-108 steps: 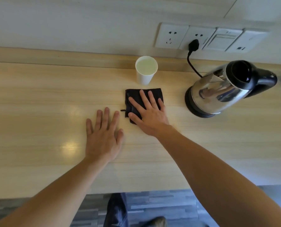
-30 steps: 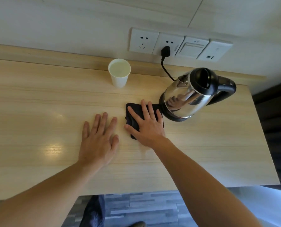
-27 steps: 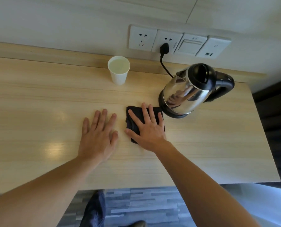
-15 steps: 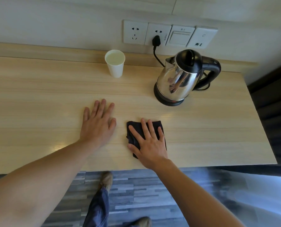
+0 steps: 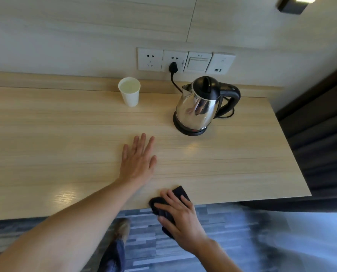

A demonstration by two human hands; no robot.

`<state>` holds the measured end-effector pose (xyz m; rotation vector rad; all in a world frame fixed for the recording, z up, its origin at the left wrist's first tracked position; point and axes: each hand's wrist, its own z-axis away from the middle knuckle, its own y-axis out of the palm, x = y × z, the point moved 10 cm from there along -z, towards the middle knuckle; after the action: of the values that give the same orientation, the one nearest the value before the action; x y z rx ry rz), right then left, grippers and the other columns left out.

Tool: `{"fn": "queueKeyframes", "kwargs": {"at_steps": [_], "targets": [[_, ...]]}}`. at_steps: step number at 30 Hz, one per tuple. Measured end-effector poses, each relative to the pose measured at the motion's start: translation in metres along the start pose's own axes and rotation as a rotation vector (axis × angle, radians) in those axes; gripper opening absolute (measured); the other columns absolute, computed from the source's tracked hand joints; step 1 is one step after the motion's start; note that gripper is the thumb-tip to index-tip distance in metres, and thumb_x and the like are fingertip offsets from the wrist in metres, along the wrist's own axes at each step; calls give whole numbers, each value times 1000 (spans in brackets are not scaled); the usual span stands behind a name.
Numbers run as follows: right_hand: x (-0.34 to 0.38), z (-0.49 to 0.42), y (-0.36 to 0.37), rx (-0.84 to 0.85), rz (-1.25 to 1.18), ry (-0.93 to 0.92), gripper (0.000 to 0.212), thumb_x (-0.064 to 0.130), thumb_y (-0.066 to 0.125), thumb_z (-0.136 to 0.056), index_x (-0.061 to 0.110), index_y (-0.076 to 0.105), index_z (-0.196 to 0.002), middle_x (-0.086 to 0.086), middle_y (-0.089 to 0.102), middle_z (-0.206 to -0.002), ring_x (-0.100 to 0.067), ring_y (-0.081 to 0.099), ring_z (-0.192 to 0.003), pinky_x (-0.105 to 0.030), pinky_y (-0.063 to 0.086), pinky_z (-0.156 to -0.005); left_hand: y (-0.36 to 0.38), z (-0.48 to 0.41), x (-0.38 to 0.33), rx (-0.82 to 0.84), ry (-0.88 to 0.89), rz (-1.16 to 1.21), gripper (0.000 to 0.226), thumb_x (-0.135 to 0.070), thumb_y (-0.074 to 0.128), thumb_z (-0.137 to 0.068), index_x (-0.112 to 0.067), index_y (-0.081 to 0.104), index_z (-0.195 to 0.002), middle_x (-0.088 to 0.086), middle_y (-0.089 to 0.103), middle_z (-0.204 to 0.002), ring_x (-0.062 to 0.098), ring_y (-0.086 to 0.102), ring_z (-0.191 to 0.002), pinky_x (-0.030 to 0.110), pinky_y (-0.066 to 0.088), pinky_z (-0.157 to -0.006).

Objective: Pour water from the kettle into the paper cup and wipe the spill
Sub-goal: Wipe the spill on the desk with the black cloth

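A white paper cup filled with water stands at the back of the wooden table. To its right a steel kettle with a black lid and handle sits upright on its base. My left hand lies flat on the table with fingers spread, holding nothing. At the table's front edge my right hand covers a black cloth. Part of the cloth hangs past the edge under my palm. No spill is visible on the wood.
The kettle's black plug is in a wall socket behind it, beside a row of sockets and a switch. A dark curtain hangs at the table's right end. My leg and shoe show below the front edge.
My right hand has dragged the black cloth from beside the kettle back to the table's front edge, partly over it. My left hand stayed flat. The view has pulled back.
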<state>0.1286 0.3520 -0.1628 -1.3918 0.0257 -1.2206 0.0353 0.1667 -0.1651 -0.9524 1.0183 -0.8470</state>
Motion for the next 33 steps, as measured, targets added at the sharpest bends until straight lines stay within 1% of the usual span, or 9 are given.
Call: {"fn": "queueKeyframes", "kwargs": {"at_steps": [3, 5, 6, 8, 12, 14, 16, 19, 33], "targets": [[-7, 20, -12, 80, -462, 171, 37, 54, 52, -104, 49, 54, -141, 29, 48, -148, 15, 37, -141, -31, 24, -123, 13, -2, -5, 4, -27, -59, 66, -54, 10, -106, -33, -16, -163, 0, -15, -175, 22, -14, -162, 56, -2, -130], [-14, 31, -31, 37, -829, 316, 34, 53, 58, -101, 38, 70, -130, -4, 76, -101, -19, 74, -92, -42, 52, -80, 17, -1, -5, -8, -30, -92, 67, -56, 12, -105, -33, -14, -163, -1, -13, -175, 22, -15, -162, 56, -4, -130], [-20, 32, -47, -31, -894, 348, 35, 49, 58, -102, 32, 73, -128, -25, 75, -92, -38, 74, -82, -43, 51, -69, 17, 0, -5, -20, -26, -92, 68, -56, 13, -105, -33, -12, -164, -1, -12, -175, 22, -14, -162, 56, -4, -130], [-31, 29, -84, -175, -924, 370, 36, 44, 55, -105, 21, 72, -128, -42, 67, -115, -59, 64, -106, -58, 56, -83, 17, 0, -8, -24, -23, -82, 68, -55, 13, -104, -32, -8, -165, -1, -12, -175, 21, -15, -162, 57, -5, -129], [-38, -12, -156, -315, -831, 281, 37, 47, 55, -102, 14, 68, -114, -10, 58, -71, -26, 53, -61, -34, 44, -54, 20, -3, -7, 6, -43, -95, 69, -54, 9, -102, -32, -7, -166, -2, -14, -175, 21, -17, -161, 58, -5, -129], [-43, -47, -168, -269, -538, 225, 34, 52, 49, -104, 37, 61, -132, -8, 71, -104, -25, 68, -93, -43, 52, -77, 20, -5, -7, 8, -32, -104, 69, -54, 9, -103, -32, -5, -166, -1, -12, -176, 22, -15, -162, 58, -3, -129], [-65, -80, -154, -125, -14, 282, 60, 70, 36, -100, 52, 29, -157, -3, 24, -171, -22, 14, -159, -53, 20, -124, 20, -6, -6, 2, -28, -115, 69, -55, 10, -103, -32, -5, -166, 0, -11, -176, 23, -15, -162, 58, -2, -130], [-87, -106, -127, -44, 279, 387, 72, 78, 20, -97, 51, 3, -162, -3, -21, -173, -21, -27, -157, -50, -5, -128, 23, -6, -5, 2, -30, -140, 69, -56, 9, -103, -32, -7, -166, 1, -13, -176, 23, -16, -162, 58, -3, -129], [-100, -114, -110, -185, 397, 356, 66, 77, 17, -97, 59, -4, -158, -4, -18, -174, -23, -22, -158, -54, -5, -128, 22, -8, -5, -3, -51, -176, 72, -57, 6, -99, -33, -6, -166, 0, -12, -176, 22, -14, -162, 58, 1, -130]]}}
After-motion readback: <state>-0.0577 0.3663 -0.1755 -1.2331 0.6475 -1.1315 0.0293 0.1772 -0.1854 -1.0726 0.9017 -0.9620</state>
